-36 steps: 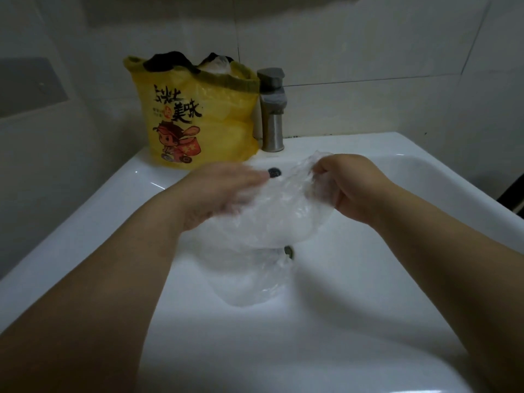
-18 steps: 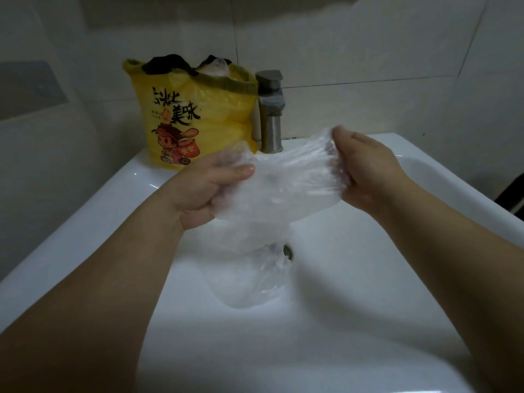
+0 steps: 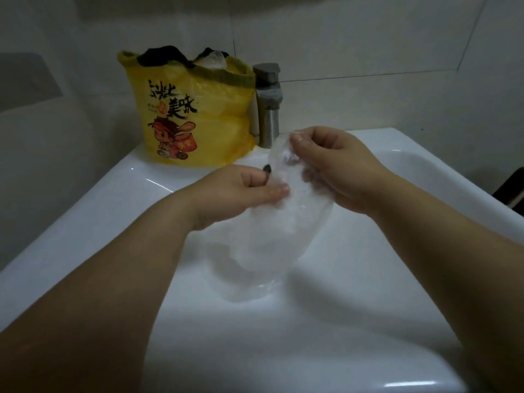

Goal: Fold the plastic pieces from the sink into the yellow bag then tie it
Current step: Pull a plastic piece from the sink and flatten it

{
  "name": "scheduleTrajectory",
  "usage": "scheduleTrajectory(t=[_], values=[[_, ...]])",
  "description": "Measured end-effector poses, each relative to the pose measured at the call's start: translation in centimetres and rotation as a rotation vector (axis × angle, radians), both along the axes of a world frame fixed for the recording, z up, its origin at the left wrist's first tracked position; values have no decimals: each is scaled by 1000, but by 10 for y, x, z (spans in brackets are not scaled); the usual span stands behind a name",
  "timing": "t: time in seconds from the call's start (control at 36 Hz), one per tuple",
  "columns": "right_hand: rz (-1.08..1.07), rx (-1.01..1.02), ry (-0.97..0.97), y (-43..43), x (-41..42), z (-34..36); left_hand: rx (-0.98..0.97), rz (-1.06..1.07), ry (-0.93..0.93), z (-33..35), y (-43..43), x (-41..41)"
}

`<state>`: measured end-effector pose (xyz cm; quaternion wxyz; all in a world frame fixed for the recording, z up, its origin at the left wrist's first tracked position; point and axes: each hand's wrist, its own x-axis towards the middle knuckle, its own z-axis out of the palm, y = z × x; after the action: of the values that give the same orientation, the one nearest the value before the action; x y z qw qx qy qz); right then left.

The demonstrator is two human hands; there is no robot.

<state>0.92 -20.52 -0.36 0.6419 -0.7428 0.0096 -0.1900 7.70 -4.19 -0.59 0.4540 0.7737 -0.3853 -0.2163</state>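
Both hands hold one clear plastic piece point(image 3: 295, 217) above the white sink point(image 3: 326, 321). My left hand point(image 3: 241, 194) pinches its left edge between thumb and fingers. My right hand point(image 3: 337, 165) grips the upper right part, bunched in curled fingers. The piece hangs folded narrow between them. Another clear plastic piece point(image 3: 249, 279) lies in the basin below, over the drain. The yellow bag point(image 3: 195, 117) with a cartoon print stands upright on the sink's back left corner, its mouth open, with black and clear plastic point(image 3: 212, 59) showing at the top.
A metal faucet point(image 3: 268, 106) stands just right of the yellow bag, behind my hands. The overflow hole point(image 3: 266, 167) shows beside my left hand. Tiled walls close in at the back and left. A dark object point(image 3: 510, 191) sits at the right edge.
My hands have come together and lowered slightly. The clear piece, spread wide between them before, is now folded narrow. My right hand has curled round its top.
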Motion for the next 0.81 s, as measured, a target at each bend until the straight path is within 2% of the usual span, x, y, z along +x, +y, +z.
scheduleTrajectory(t=[0.08,0.17,0.28,0.33,0.47,0.56,0.64,0.72,0.81], values=[[-2,221,76,2,2,3,-147,78,67,-3,-1,4],[94,460,138,4,0,3,-332,221,94,-5,-5,12],[231,397,349,11,0,-12,-440,349,106,-9,-5,23],[158,422,306,12,5,-11,-446,398,101,-10,-5,28],[-2,814,129,-4,11,-4,-487,538,169,-7,-3,36],[0,865,159,-7,9,-6,-498,550,271,-8,0,37],[37,797,176,-8,7,-8,-518,550,308,-11,1,38],[-21,738,108,-8,5,-9,-605,538,303,-11,2,38],[-116,843,39,-13,4,-6,-658,522,305,-10,5,36]])
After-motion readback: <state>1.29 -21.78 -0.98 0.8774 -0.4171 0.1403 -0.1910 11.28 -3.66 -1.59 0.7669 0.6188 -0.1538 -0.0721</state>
